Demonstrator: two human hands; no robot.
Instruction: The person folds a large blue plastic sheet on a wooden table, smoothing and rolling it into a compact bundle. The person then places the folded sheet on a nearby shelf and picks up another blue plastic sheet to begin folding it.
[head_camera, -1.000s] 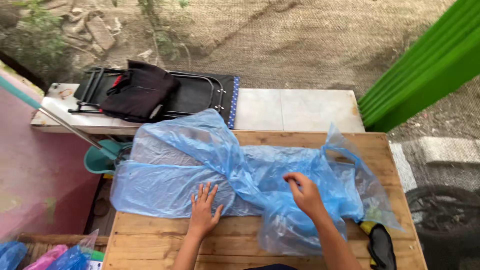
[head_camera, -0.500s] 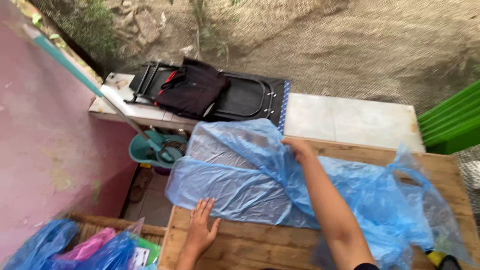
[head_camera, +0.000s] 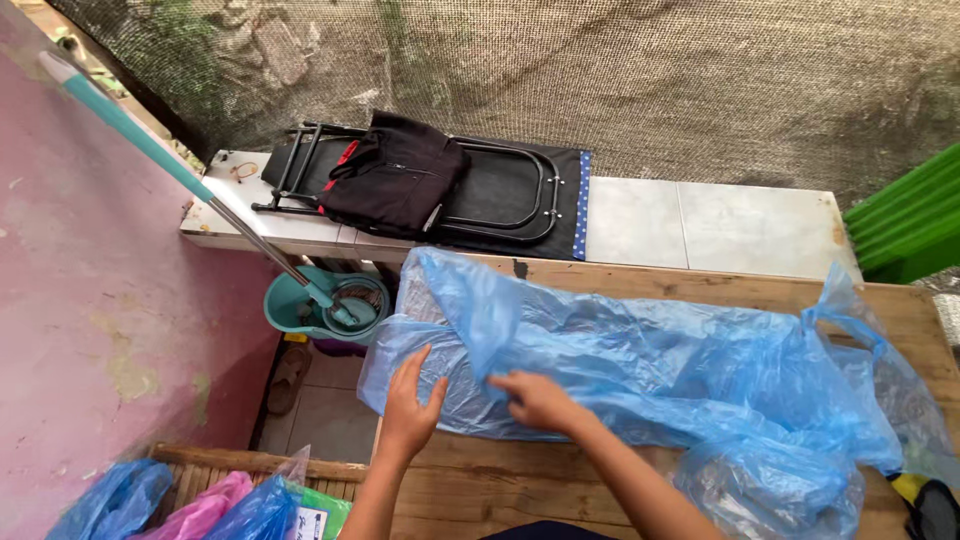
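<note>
A thin blue plastic sheet sprawls lengthwise across the wooden bench, left edge to right. The left hand lies flat, fingers spread, near the bench's left edge; the right hand pinches a fold just beside it.

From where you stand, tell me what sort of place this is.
Likely a home's outdoor work corner: a wooden table, shade netting over bare ground, a mop bucket by a pink wall.
</note>
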